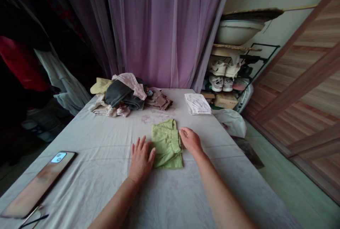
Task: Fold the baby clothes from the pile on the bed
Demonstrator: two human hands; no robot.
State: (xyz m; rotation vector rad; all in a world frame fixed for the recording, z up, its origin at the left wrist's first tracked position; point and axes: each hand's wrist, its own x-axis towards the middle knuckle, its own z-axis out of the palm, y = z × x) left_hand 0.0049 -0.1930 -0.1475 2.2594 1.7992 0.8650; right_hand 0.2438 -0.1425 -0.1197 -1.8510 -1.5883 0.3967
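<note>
**2 hands flattening a folded green garment on the bed**

A folded green garment (167, 144) is lying near the middle of a bed (87, 144) covered with a pale, faintly patterned sheet. The left hand (140, 160) is resting palm down, fingers spread and released, with its fingertips touching the garment's left edge; it is grasping nothing. The right hand (190, 140) is lying against the garment's right side, where the gathered waistband is bunching up. Its fingers are curling onto the fabric there, but whether they are pinching it or only pressing on it cannot be told from this view.

Toward the far end of the bed, a pile of unfolded clothes (120, 96) is sitting on the left, mixing dark grey, pink, beige and brown pieces. A folded white cloth (197, 104) is lying on the far right corner, well apart from the green garment. A phone (39, 184) is lying face up near the left edge of the bed, close to the person.

A purple curtain (162, 27) is hanging behind the bed. To the right of it, a shoe rack (231, 76) is holding pale shoes and a box, with a basin (237, 30) sitting on top. A white plastic bag (232, 121) is lying on the floor beside the bed.
</note>
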